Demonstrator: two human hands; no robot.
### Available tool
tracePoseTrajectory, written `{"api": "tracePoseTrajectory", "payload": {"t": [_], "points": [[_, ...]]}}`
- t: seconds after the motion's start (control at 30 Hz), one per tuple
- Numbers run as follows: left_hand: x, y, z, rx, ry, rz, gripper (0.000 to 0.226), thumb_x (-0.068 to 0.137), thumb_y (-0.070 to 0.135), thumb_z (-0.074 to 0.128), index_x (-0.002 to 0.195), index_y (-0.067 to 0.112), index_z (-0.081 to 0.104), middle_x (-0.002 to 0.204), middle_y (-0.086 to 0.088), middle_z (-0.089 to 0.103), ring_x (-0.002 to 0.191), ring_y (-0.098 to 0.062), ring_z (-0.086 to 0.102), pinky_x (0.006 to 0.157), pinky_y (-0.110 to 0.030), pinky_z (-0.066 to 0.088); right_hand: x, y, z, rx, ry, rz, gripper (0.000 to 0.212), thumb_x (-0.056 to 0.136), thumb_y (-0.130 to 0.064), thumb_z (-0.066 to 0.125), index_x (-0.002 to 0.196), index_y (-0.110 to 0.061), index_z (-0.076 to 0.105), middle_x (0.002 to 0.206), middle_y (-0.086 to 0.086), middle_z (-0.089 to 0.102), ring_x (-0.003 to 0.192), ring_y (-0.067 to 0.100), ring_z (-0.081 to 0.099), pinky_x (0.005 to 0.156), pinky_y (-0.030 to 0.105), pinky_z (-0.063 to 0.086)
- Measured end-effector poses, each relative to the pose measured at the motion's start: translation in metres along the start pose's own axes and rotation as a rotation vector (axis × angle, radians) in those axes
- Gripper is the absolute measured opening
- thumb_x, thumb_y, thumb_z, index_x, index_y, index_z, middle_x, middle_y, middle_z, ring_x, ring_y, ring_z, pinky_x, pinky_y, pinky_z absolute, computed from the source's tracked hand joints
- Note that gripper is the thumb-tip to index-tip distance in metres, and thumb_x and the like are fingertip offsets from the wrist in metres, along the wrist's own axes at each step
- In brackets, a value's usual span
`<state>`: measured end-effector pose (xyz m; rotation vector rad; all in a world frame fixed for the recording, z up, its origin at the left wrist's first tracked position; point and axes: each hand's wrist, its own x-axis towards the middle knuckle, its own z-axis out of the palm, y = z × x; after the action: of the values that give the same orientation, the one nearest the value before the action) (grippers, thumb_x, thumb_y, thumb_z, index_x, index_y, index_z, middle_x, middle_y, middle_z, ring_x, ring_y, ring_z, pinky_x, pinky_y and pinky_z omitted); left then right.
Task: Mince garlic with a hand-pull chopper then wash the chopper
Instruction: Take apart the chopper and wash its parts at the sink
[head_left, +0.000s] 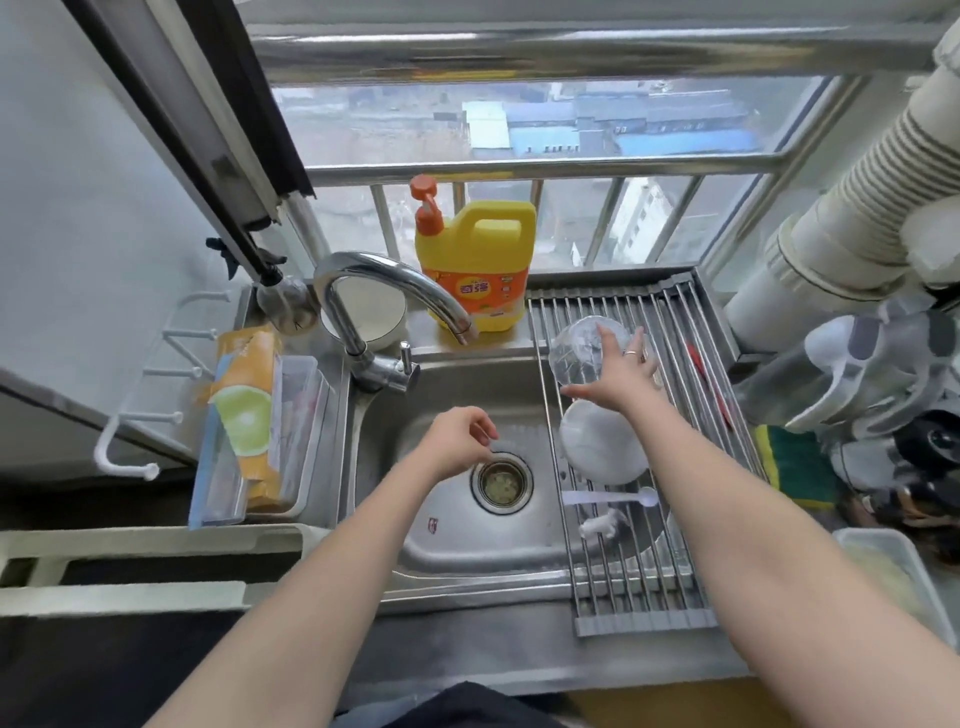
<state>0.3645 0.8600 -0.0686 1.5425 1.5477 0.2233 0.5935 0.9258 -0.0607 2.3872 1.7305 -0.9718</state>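
Honestly, right hand (618, 371) lies flat-fingered on the clear bowl (582, 353) at two o'clock; left hand (457, 441) loosely curled, empty. Wet bowl might slide off the rack (675, 571).

This is a small kitchen in a home, high up in a tall building. A shiny metal sink (457, 551) with a curved tap (384, 291) sits under a window (519, 124) that looks down on roofs far below, and a big yellow bottle of dish soap (475, 270) with an orange pump stands on the ledge behind it. A roll-up metal drying rack (670, 582) lies over the right side of the sink with washed clear and white things on it, a green and yellow sponge (795, 462) lies near it, and 1 fat white vent pipe (857, 208) runs up the right wall.
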Motion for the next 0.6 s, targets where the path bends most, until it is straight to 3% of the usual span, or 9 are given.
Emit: {"api": "tracePoseTrajectory", "payload": {"t": [0.17, 0.3, 0.43, 0.53, 0.6], "points": [[0.004, -0.019, -0.021, -0.004, 0.061, -0.045, 0.019, 0.075, 0.003, 0.072, 0.081, 0.020, 0.064, 0.078, 0.004, 0.061, 0.075, -0.013, 0.058, 0.072, -0.027, 0.052, 0.033, -0.012, -0.002, -0.124, -0.015, -0.028, 0.116, 0.065, -0.058, 0.077, 0.143, -0.054, -0.010, 0.152, 0.000, -0.035, 0.138, 0.050, -0.019, 0.098, 0.077, 0.017], [0.007, -0.029, -0.031, -0.016, 0.077, -0.065, 0.019, 0.074, 0.003, 0.074, 0.083, 0.018, 0.066, 0.083, -0.001, 0.065, 0.080, -0.013, 0.061, 0.074, -0.025, 0.052, 0.045, -0.019, -0.001, -0.016, 0.069, 0.005, 0.100, 0.068, -0.056, 0.077, 0.145, -0.046, 0.014, 0.158, 0.010, -0.011, 0.139, 0.053, 0.000, 0.104, 0.063, 0.029], [0.016, -0.035, -0.033, -0.074, 0.087, -0.111, 0.015, 0.077, 0.004, 0.071, 0.086, 0.015, 0.067, 0.083, 0.000, 0.065, 0.074, -0.010, 0.059, 0.070, -0.022, 0.050, 0.030, -0.035, -0.002, 0.117, 0.297, -0.110, 0.086, 0.069, -0.050, 0.078, 0.139, -0.042, 0.029, 0.153, 0.011, 0.012, 0.135, 0.047, 0.020, 0.088, 0.051, 0.046], [0.022, -0.023, -0.023, -0.381, 0.108, -0.207, 0.005, 0.088, 0.016, 0.066, 0.091, 0.016, 0.062, 0.096, -0.007, 0.066, 0.073, -0.011, 0.063, 0.072, -0.026, 0.052, -0.005, -0.054, 0.005, 0.424, 0.418, -0.243, 0.083, 0.074, -0.047, 0.074, 0.140, -0.045, 0.025, 0.153, 0.007, 0.016, 0.135, 0.033, 0.027, 0.090, 0.042, 0.039], [0.022, -0.011, -0.017, -0.716, 0.024, -0.318, 0.025, 0.093, 0.036, 0.058, 0.108, 0.015, 0.054, 0.115, -0.011, 0.060, 0.092, -0.020, 0.066, 0.084, -0.030, 0.052, -0.035, -0.064, 0.018, 0.866, 0.215, -0.312, 0.082, 0.079, -0.047, 0.069, 0.145, -0.043, 0.021, 0.155, 0.001, 0.019, 0.134, 0.019, 0.029, 0.098, 0.036, 0.034]]}}
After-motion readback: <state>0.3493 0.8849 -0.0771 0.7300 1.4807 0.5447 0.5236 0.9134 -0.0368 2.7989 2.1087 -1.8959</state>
